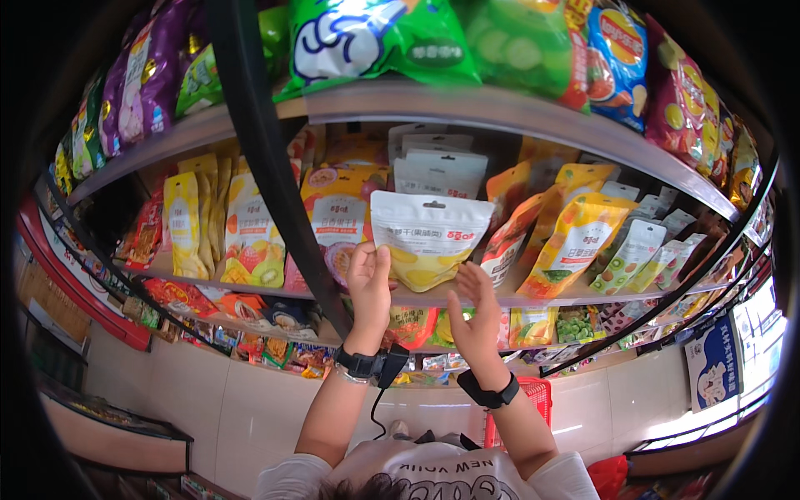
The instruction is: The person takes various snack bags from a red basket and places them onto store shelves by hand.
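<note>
A white and yellow resealable pouch of dried fruit [431, 240] stands upright at the front of the middle shelf, its printed face towards me. My left hand [369, 294] grips its lower left edge, the thumb lying over the front and the fingers partly hidden. Close to the pouch's lower right corner, my right hand [478, 312] has its fingers apart; whether a fingertip touches the pouch is hard to tell. Similar white pouches [440, 169] stand in a row behind it. An orange passion-fruit pouch [337, 212] is to the left.
Yellow-orange pouches [575, 244] lean at the right on the shelf [481, 294]. Large chip bags [381, 44] line the shelf above. A black strip [262, 144] crosses the view. A red basket [537, 400] sits below by my right forearm, on the tiled floor [262, 400].
</note>
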`<state>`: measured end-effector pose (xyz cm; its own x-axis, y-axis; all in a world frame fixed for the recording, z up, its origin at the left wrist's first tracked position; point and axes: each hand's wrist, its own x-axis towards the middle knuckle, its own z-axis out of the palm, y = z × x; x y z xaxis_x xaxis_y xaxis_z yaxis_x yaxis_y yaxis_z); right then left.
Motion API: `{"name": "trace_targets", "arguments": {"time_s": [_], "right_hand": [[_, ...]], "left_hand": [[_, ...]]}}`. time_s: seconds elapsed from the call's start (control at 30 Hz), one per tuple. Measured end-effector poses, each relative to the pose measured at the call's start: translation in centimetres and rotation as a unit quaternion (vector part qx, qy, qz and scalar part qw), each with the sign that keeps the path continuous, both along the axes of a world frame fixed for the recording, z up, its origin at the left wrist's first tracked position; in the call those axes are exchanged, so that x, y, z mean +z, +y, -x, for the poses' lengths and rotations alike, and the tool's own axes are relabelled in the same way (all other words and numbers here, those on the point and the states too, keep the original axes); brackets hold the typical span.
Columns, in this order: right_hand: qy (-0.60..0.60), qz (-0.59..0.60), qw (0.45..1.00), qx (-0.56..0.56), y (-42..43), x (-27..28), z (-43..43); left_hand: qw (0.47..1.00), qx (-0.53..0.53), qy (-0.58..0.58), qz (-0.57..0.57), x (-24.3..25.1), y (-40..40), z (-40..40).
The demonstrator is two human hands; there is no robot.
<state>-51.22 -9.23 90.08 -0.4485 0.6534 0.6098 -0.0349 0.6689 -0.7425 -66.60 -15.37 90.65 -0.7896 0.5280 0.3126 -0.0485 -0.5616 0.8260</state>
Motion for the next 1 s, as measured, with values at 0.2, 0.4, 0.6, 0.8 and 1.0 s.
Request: {"name": "trace_targets", "arguments": {"time_s": [0.2,0.4,0.6,0.8,1.0], "right_hand": [[0.047,0.061,0.997,0.004,-0.4,0.6,-3.1],[0.077,0.32,0.93,0.165,0.9,-4.3,-8.4],[0.023,0.324,0.932,0.158,1.9,-5.7,-12.9],[-0.051,0.215,0.97,0.104,2.3,-4.4,-16.7],[-0.138,-0.031,0.99,-0.001,0.8,-3.4,-17.2]], "left_hand": [[1.0,-0.025,-0.009,-0.001,0.5,-4.6,-4.5],[0.989,-0.092,-0.078,0.081,-3.2,-5.9,-7.9],[0.97,-0.169,-0.133,0.112,-6.4,-4.5,-10.2],[0.958,-0.225,-0.133,0.121,-7.1,-2.7,-12.2],[0.956,-0.194,0.042,0.218,-7.9,-1.1,-16.0]]}}
